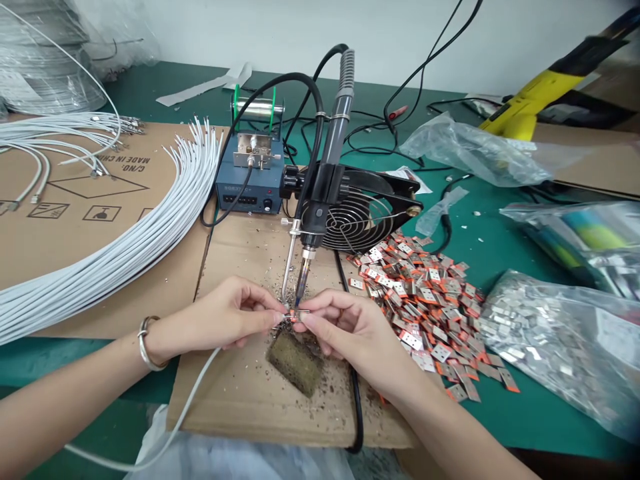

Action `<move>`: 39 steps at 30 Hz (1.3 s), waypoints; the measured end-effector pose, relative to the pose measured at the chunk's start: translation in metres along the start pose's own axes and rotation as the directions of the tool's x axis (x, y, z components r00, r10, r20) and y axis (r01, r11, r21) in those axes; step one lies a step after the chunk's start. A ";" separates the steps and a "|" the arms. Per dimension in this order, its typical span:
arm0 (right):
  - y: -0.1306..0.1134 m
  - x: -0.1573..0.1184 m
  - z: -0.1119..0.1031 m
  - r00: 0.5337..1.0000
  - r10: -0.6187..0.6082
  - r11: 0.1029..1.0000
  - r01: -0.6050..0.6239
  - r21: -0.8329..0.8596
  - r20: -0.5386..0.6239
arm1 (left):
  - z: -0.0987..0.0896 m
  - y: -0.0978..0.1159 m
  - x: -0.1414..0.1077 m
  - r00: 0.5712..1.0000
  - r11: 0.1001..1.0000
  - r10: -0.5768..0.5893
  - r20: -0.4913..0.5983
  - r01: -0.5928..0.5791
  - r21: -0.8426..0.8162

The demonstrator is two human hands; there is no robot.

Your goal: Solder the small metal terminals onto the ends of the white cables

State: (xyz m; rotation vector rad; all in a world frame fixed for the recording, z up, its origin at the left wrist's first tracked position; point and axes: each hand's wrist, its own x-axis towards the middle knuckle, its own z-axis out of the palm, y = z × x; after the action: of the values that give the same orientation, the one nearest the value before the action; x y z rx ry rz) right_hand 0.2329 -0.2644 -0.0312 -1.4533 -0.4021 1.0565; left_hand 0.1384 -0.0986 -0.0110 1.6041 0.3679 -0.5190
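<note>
Under the tip of a mounted soldering iron (303, 273), both hands meet. My left hand (240, 313) is closed on the end of a white cable (193, 393), which trails down to the lower left. My right hand (345, 323) pinches a small metal and orange connector (302, 315) between thumb and forefinger. The cable end and the connector meet right at the iron's tip; the exact contact is too small to tell. Just below the hands lies a brown sponge (295, 363) on cardboard (235, 400).
A heap of orange and metal connectors (430, 300) lies right of the cardboard, beside a bag of metal parts (545, 340). Bundled white cables (165, 233) curve at left. Behind stand a blue soldering unit (250, 183), a solder spool (257, 110) and a fan (360, 213).
</note>
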 end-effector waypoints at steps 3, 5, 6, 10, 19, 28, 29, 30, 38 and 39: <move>-0.001 0.000 -0.001 1.000 -0.001 1.000 0.001 0.004 0.010 | 0.000 -0.002 0.001 1.000 1.000 0.012 -0.005 -0.012 0.000; -0.001 0.000 -0.001 1.000 -0.008 1.000 0.008 0.002 0.012 | -0.001 -0.003 0.001 0.999 0.999 0.034 -0.010 -0.034 0.001; -0.001 0.000 -0.001 1.000 -0.012 1.000 0.012 0.004 0.014 | -0.001 -0.004 0.001 0.999 0.999 0.040 -0.011 -0.040 -0.002; 0.000 0.000 -0.002 0.999 -0.015 0.999 0.014 0.037 0.032 | 0.000 -0.002 0.000 1.000 0.999 0.019 -0.009 -0.020 -0.034; 0.001 0.000 -0.002 0.998 -0.046 0.998 0.045 0.034 0.044 | -0.001 -0.005 0.001 1.000 0.997 0.013 -0.003 -0.013 -0.074; 0.002 0.002 0.000 0.998 -0.065 0.997 0.066 -0.039 0.010 | 0.000 -0.004 0.003 1.000 1.000 0.011 -0.018 -0.011 -0.012; 0.002 0.002 0.000 0.997 -0.069 0.997 0.070 -0.038 0.015 | 0.000 -0.004 0.002 1.000 1.000 0.011 -0.017 -0.011 -0.011; 0.002 0.002 0.000 0.997 -0.077 0.996 0.077 -0.041 0.019 | 0.000 -0.003 0.001 1.000 1.000 0.010 -0.017 -0.011 -0.009; 0.003 0.000 -0.002 0.996 -0.088 0.995 0.089 -0.040 0.029 | 0.004 -0.007 -0.001 0.998 0.998 0.033 -0.053 -0.036 -0.060; 0.003 0.000 -0.001 0.996 -0.086 0.995 0.087 -0.040 0.031 | 0.005 -0.007 -0.001 0.998 0.997 0.033 -0.053 -0.036 -0.062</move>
State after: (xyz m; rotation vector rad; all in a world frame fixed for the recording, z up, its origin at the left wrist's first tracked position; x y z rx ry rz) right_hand 0.2333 -0.2656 -0.0341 -1.4452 -0.5064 1.0065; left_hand 0.1336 -0.1027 -0.0168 1.5623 0.3912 -0.4356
